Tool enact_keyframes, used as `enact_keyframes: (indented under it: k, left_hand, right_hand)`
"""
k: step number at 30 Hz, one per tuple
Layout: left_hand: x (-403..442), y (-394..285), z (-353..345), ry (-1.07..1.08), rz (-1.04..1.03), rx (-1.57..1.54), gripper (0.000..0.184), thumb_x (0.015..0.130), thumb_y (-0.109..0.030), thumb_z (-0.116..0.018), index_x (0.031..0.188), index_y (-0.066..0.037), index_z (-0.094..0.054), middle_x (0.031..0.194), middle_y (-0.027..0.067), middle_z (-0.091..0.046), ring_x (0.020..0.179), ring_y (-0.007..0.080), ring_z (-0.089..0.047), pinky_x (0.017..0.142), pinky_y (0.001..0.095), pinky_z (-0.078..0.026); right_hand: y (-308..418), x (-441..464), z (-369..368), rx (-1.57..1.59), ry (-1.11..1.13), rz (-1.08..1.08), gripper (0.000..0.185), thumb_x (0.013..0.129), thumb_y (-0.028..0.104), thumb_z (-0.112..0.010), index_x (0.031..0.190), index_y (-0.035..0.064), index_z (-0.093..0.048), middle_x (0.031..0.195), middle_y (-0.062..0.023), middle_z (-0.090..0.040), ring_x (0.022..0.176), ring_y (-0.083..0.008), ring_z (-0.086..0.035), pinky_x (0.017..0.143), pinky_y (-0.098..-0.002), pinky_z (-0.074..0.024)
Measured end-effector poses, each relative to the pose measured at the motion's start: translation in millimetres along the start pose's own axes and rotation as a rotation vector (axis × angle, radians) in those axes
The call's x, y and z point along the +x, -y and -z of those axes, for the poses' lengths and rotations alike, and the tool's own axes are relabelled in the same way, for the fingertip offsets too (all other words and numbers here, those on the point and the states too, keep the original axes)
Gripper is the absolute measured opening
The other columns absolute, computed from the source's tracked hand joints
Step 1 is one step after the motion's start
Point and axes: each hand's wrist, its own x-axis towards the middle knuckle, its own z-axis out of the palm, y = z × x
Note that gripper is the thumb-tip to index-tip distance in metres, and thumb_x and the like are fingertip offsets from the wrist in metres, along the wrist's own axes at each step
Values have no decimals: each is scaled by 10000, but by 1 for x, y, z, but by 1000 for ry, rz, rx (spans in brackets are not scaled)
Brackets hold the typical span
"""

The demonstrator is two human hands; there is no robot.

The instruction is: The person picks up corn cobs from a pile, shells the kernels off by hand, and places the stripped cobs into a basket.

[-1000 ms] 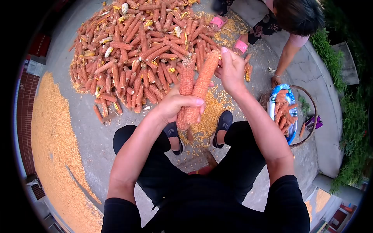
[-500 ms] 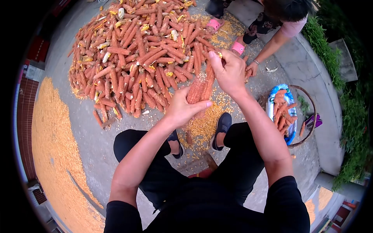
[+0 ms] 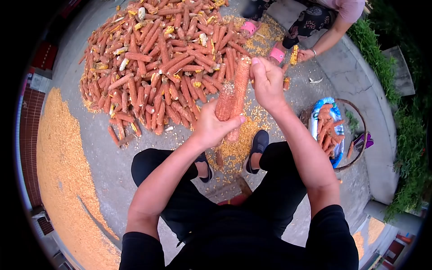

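Two reddish corn cobs are gripped side by side in my left hand (image 3: 213, 123): a longer cob (image 3: 240, 85) pointing up and a shorter cob (image 3: 225, 103) at its left, with a pale broken top. My right hand (image 3: 268, 83) is closed in a fist just right of the longer cob's upper end; what is inside it, if anything, is hidden. Beneath the cobs, loose yellow kernels (image 3: 240, 144) lie on the ground between my shoes. A large pile of cobs (image 3: 157, 63) lies beyond my hands.
At the upper right another person (image 3: 315, 24) in pink clogs holds a yellow cob (image 3: 294, 55). A basket (image 3: 360, 155) with a blue-and-white lining and cobs stands at the right. Spread kernels (image 3: 63, 148) cover the left ground. Green plants (image 3: 407, 157) line the right edge.
The cobs have tilted more upright and shifted slightly in my left hand. My right hand has moved a little lower and closed more. The other person's hand has lifted a yellow cob.
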Motion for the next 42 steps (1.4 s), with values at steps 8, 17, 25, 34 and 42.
enact_keyframes:
  k: [8, 17, 25, 34, 42]
  left_hand:
    - [3, -6, 9, 125, 75, -269, 367, 878, -98, -749, 1175, 21, -569, 926, 66, -684, 785, 134, -669, 729, 296, -551]
    - [5, 1, 11, 111, 115, -188, 318, 843, -111, -784, 1074, 3, -597, 910, 43, -671, 762, 126, -660, 708, 294, -544]
    - [6, -20, 21, 368, 262, -591, 722, 865, -275, -709, 1451, 29, -417, 850, 146, -659, 723, 202, -668, 668, 321, -549]
    - [4, -6, 1, 53, 2, 5, 462, 784, -103, -854, 1156, 2, -600, 940, 22, -663, 829, 96, -626, 770, 288, -535]
    - [-4, 1, -7, -26, -12, 7, 371, 807, -89, -822, 1094, 15, -612, 922, 46, -683, 831, 99, -644, 764, 299, -540]
  right_hand:
    - [6, 9, -7, 302, -19, -64, 415, 1046, 343, -531, 810, 16, -630, 615, 10, -546, 613, -100, -573, 552, -288, -456]
    - [-17, 4, 6, -20, 123, -193, 436, 1037, 324, -498, 746, 16, -604, 607, -31, -527, 562, -122, -478, 533, -351, -403]
    - [14, 5, 7, 469, 194, -485, 279, 1040, 307, -511, 979, 55, -613, 672, 15, -496, 525, -73, -449, 446, -261, -332]
    - [13, 2, -1, -138, 158, -167, 270, 962, 254, -676, 888, 10, -587, 677, -69, -567, 537, -163, -543, 499, -352, -406]
    - [21, 1, -5, -360, -1, 236, 240, 948, 144, -628, 803, -23, -534, 685, -211, -563, 662, -415, -593, 613, -463, -458]
